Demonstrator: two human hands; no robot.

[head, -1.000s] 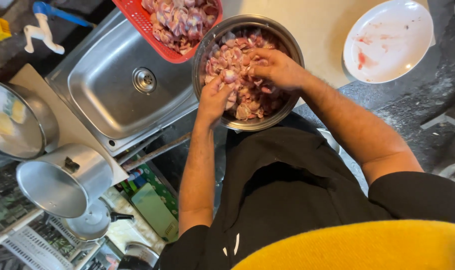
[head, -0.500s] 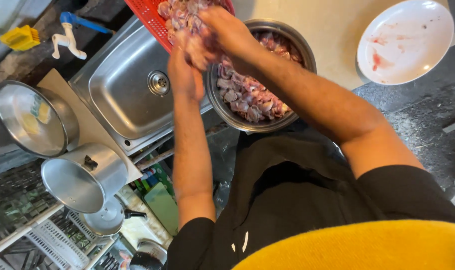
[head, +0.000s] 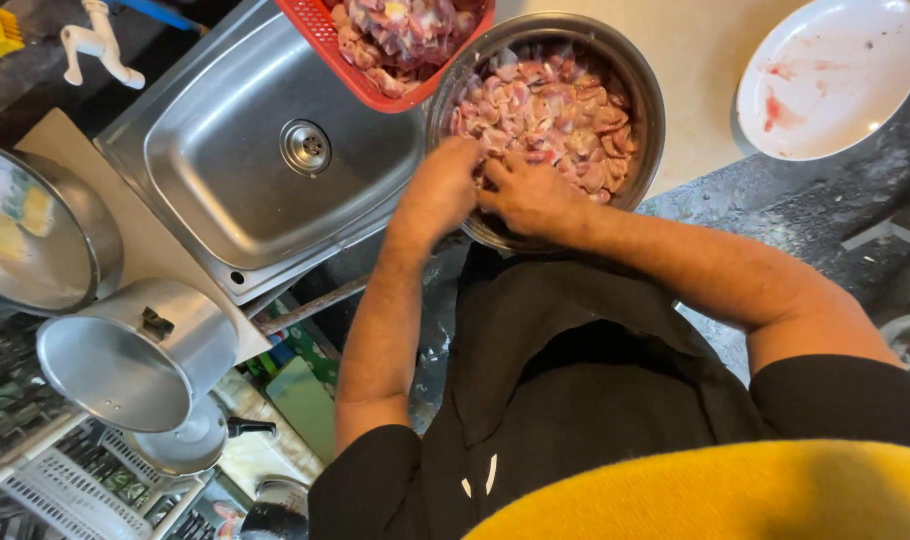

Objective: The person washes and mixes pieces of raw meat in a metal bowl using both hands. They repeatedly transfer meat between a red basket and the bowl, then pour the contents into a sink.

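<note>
A round steel bowl (head: 647, 90) on the pale counter is full of raw pink meat pieces (head: 565, 110). Both my hands are in it at the near rim, side by side and touching. My left hand (head: 440, 190) is curled into the pieces at the bowl's left edge. My right hand (head: 530, 195) lies beside it with fingers bent over the meat. The fingertips of both are buried, so the hold itself is partly hidden. A red plastic basket (head: 340, 55) with more meat pieces (head: 405, 30) sits just left of the bowl, over the sink's corner.
A steel sink (head: 225, 150) with a drain lies to the left. A white plate (head: 835, 75) with red smears sits at top right. Steel pots (head: 35, 230) and an upturned pot (head: 135, 350) stand at the left, above a wire rack (head: 45, 480).
Half a second ago both hands were raised over the red basket. They have come back down into the steel bowl, at its near rim.
</note>
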